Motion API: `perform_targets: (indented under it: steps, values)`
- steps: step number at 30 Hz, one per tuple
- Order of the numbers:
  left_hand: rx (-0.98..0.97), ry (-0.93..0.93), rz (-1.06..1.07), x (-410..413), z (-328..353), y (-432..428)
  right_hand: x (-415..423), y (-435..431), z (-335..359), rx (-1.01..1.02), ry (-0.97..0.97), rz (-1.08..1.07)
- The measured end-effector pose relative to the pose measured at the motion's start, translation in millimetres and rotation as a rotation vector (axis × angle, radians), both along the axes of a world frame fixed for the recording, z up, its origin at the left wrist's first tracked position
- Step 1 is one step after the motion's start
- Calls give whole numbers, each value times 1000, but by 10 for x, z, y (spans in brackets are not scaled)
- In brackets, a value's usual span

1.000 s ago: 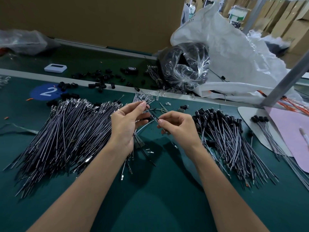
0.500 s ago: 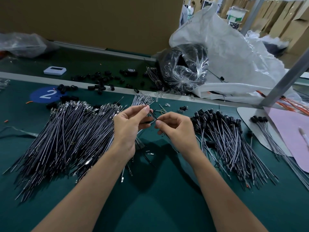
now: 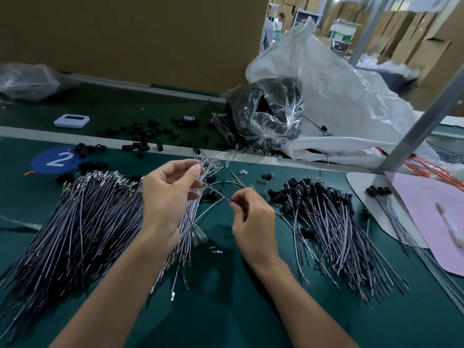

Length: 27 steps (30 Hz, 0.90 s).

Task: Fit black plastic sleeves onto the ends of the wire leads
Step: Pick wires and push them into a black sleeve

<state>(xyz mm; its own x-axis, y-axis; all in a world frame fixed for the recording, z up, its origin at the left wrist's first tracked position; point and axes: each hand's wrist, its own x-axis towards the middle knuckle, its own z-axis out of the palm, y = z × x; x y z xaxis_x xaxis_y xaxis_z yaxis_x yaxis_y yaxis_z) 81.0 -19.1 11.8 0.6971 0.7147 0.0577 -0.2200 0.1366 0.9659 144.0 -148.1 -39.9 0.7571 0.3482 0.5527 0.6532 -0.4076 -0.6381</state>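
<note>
Change since 0.5 s ago: the hands, then almost touching, are now apart. Right hand [image 3: 253,222] pinches one thin dark wire lead [image 3: 218,192] between thumb and forefinger, other fingers curled. Left hand [image 3: 170,199], fingers curled, grips the lead's other end (sleeve there or not: cannot tell). Count: one lead held, two heaps. Left of the lead is the heap of bare grey leads [image 3: 82,222]. Right of it is the heap of black-capped leads [image 3: 326,217]. Beyond it lie loose black plastic sleeves [image 3: 140,144], too many to count.

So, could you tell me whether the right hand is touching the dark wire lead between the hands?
Touching. The head view shows the right hand pinching the dark wire lead between thumb and forefinger.
</note>
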Motion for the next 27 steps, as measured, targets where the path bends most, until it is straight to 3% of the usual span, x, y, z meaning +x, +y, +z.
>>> perform_targets:
  steps: [5,12,18,27]
  values:
    - [247,109,-2,234,229,255,8,7,19,9,9,-38]
    - [845,479,-104,924,90,605,-20,10,9,-67,-30,12]
    - [1164,733,-89,1429,-32,766,-22,17,20,-105,-21,24]
    - [1277,790,-151,1620,-153,992,0,-12,13,-109,11,42]
